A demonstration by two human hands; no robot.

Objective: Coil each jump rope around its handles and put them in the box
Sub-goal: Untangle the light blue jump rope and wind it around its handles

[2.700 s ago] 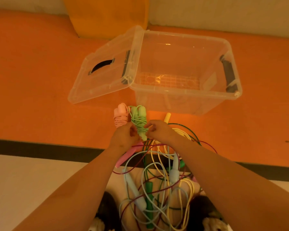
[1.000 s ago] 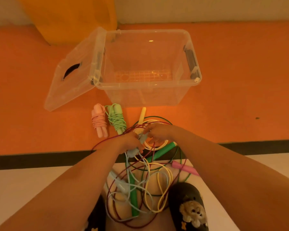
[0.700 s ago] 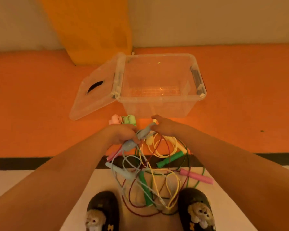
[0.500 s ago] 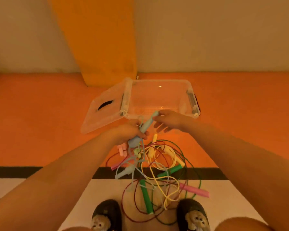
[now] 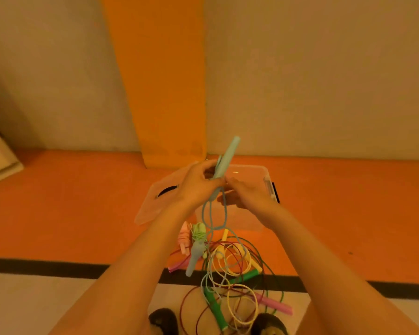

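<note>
arms raised forward, left grip clasping handle, right grip pinching cord.

We see a pale blue handle with its pale blue cord, a see-through box, a pink bundle, a light green bundle, a dark green handle, a yellow cord, a maroon cord, and an orange floor crossed by a black stripe

A beige wall carries 1 vertical orange band. Below lie an orange floor, a black stripe and a pale floor, in warm dim light.
</note>
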